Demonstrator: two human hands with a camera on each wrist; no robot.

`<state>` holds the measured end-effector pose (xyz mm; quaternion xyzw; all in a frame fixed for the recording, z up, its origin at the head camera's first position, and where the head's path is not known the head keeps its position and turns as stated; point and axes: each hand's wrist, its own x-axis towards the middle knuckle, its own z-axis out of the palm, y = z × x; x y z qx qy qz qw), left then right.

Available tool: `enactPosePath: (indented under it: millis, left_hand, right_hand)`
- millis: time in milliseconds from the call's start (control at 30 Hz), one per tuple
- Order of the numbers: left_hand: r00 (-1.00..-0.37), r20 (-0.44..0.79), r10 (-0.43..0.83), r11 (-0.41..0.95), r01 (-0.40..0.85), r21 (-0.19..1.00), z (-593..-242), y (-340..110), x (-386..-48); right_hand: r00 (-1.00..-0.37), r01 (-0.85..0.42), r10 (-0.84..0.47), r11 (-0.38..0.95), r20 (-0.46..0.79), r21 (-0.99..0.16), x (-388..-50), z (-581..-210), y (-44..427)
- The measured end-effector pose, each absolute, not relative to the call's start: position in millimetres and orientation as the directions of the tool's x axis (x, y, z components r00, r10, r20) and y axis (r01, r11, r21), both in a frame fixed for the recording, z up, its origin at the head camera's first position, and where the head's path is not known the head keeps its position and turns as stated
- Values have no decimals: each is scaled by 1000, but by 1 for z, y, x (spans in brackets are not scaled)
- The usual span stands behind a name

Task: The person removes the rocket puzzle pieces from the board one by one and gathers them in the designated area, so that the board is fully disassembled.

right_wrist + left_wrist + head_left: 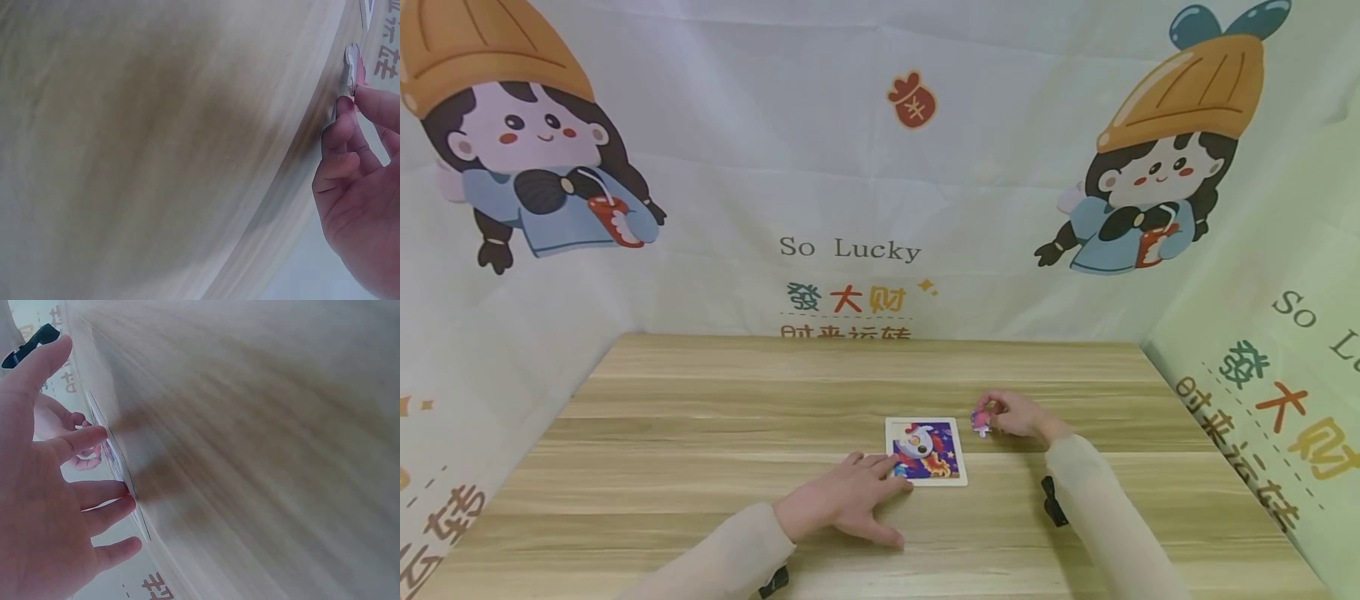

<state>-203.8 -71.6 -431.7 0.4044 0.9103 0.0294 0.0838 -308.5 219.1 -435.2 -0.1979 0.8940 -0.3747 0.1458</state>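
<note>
A square jigsaw puzzle point(934, 450) with a white border and a cartoon picture on dark purple lies on the table. Bare white backing shows at its upper left part. My left hand point(854, 498) rests at its lower left edge, fingers spread and fairly straight; in the left wrist view the fingertips point(128, 489) touch the edge of the board. To the right of the board, my right hand point(1011, 414) pinches a pink and purple puzzle piece point(981, 422) between thumb and fingers. The right wrist view shows that piece point(354, 67) edge-on, close to the tabletop.
The wooden table point(700, 433) has light and dark grain stripes. A printed cloth point(850, 167) with cartoon figures and lettering hangs behind and on both sides of it. Black straps point(1054, 502) sit at both wrists.
</note>
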Motion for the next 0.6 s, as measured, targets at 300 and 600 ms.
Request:
enactPosePath:
  millis: [300,600]
  left_hand:
    - [-658,-133,741,671,730,128,-432,-71,-203]
    - [-664,-133,736,677,727,120,-432,-72,-203]
  right_hand:
    - [-889,-232,-442,659,-118,-715,-306,-435,220]
    - [-868,-356,-496,639,-12,-682,-299,-435,215]
